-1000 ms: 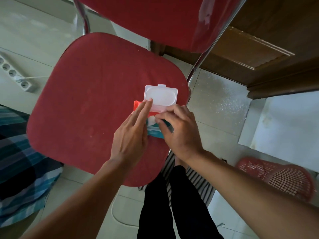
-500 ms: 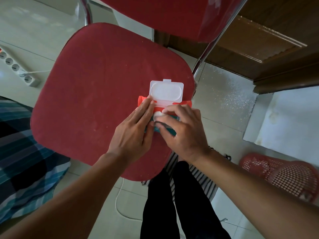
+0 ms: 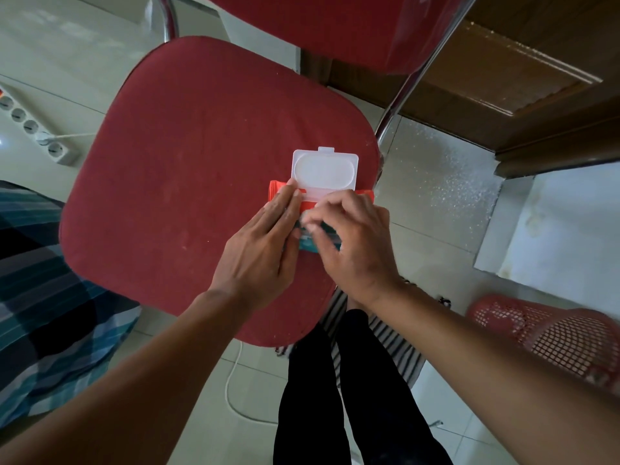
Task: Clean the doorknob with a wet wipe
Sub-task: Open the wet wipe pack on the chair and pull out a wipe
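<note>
Checked blanket point(image 3: 50, 297): blue, teal and dark squares, lower left, on the floor beside the chair.

Power strip point(image 3: 37, 134): white, several round sockets, upper left on the tiled floor point(image 3: 50, 62); one white plug seated in it.

Chair seat point(image 3: 201, 169): red padded cushion with rounded corners, chrome frame tubes at the back, red backrest point(image 3: 335, 25) at the top edge.

Left hand point(image 3: 265, 250): fingers straight and close together, lying flat on the left part of the wet-wipe pack, pressing it to the seat.

Wet-wipe pack point(image 3: 278, 191): orange-red and teal soft pack, lying on the right part of the seat near its edge, largely covered by both hands.

Flip lid point(image 3: 324, 172): white plastic with an oval recess, folded fully open and away from the person.

Right hand point(image 3: 355, 243): fingers curled, fingertips pinching at the pack's opening just below the lid; blurred, so whether a wipe is caught cannot be told.

Wooden door point(image 3: 536, 72): brown panelled, upper right. The doorknob is out of view.

Laundry basket point(image 3: 553, 333): red plastic mesh, lower right on the floor.
</note>
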A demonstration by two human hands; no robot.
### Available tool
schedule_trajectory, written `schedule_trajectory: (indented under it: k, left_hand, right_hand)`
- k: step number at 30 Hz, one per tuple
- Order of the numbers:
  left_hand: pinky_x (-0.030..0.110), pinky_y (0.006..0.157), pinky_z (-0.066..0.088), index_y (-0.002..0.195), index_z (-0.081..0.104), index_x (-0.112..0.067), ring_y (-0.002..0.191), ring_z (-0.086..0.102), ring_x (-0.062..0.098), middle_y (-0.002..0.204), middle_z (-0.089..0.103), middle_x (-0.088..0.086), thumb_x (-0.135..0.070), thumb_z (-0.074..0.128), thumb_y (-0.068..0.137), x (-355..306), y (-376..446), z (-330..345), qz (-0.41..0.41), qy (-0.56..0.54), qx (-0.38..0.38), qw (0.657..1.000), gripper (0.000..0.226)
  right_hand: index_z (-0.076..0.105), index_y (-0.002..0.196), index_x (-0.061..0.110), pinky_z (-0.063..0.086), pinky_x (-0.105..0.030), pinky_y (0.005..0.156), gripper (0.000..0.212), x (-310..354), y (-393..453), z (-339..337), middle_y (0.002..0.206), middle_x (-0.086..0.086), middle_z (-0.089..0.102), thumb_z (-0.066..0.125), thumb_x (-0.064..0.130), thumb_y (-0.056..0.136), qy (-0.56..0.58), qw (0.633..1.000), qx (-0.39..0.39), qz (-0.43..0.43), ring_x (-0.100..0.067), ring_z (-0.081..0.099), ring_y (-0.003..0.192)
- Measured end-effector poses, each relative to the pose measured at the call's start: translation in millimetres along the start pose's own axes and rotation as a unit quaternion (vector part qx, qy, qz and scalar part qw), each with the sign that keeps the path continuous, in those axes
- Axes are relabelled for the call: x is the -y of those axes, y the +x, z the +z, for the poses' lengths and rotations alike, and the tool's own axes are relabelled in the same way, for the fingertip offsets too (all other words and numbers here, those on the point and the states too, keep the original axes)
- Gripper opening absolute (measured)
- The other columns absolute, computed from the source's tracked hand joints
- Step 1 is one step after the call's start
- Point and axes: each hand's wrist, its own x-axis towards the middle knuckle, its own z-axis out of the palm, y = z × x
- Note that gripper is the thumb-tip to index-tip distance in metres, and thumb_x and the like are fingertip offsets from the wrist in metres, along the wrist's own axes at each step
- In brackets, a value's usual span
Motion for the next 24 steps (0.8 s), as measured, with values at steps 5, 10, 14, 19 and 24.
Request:
schedule_trajectory:
  k: [5, 10, 14, 19, 24]
  left_hand:
    - [0.035, 0.115, 0.035, 0.152, 0.042, 0.000, 0.146, 0.031, 0.016, 0.162, 0.036, 0.011, -0.016, 0.047, 0.104, 3.6, 0.6, 0.0, 0.009, 0.023, 0.001, 1.000, 0.051]
    - [0.036, 0.116, 0.032, 0.150, 0.046, -0.001, 0.146, 0.030, 0.016, 0.159, 0.039, 0.011, -0.029, 0.044, 0.105, 2.4, 4.4, -0.3, 0.004, 0.034, -0.001, 0.999, 0.053]
    - [0.039, 0.111, 0.041, 0.143, 0.054, 0.001, 0.140, 0.049, 0.029, 0.153, 0.048, 0.013, -0.033, 0.053, 0.103, -4.3, 9.8, 2.7, -0.012, 0.042, -0.028, 0.999, 0.053]
    - [0.038, 0.114, 0.040, 0.142, 0.056, 0.001, 0.140, 0.048, 0.029, 0.153, 0.049, 0.013, -0.028, 0.057, 0.101, -9.0, 8.5, 7.2, -0.029, 0.031, -0.044, 0.998, 0.050]
    - [0.039, 0.114, 0.038, 0.144, 0.054, -0.002, 0.141, 0.046, 0.026, 0.154, 0.047, 0.010, -0.029, 0.057, 0.102, -8.9, 11.0, 3.1, -0.042, 0.015, -0.022, 0.999, 0.050]
  right_hand:
    - [0.061, 0.097, 0.003, 0.052, -0.046, 0.079, 0.012, 0.4, -1.3, -0.7, 0.094, -0.003, 0.062, 0.053, 0.011, 0.100, 0.174, 0.979, -0.055, 0.092, -0.016, 0.061, 0.086]
    - [0.060, 0.106, 0.004, 0.052, -0.022, 0.078, 0.010, 2.2, -2.4, -2.7, 0.095, 0.000, 0.064, 0.057, 0.011, 0.099, 0.182, 0.974, -0.064, 0.122, 0.001, 0.058, 0.086]
    - [0.067, 0.120, 0.010, 0.055, -0.031, 0.086, 0.028, -1.3, 2.3, -2.3, 0.106, 0.003, 0.059, 0.069, 0.016, 0.093, 0.136, 0.985, -0.031, 0.106, 0.000, 0.057, 0.096]
    - [0.076, 0.102, 0.008, 0.053, -0.022, 0.085, 0.015, 2.8, 5.3, -4.2, 0.101, 0.004, 0.070, 0.064, 0.007, 0.093, 0.159, 0.975, -0.052, 0.143, -0.004, 0.063, 0.093]
    - [0.075, 0.102, 0.009, 0.057, -0.033, 0.083, 0.017, 10.0, 0.3, -3.2, 0.097, -0.001, 0.074, 0.059, 0.007, 0.096, 0.242, 0.936, -0.103, 0.232, -0.015, 0.068, 0.092]
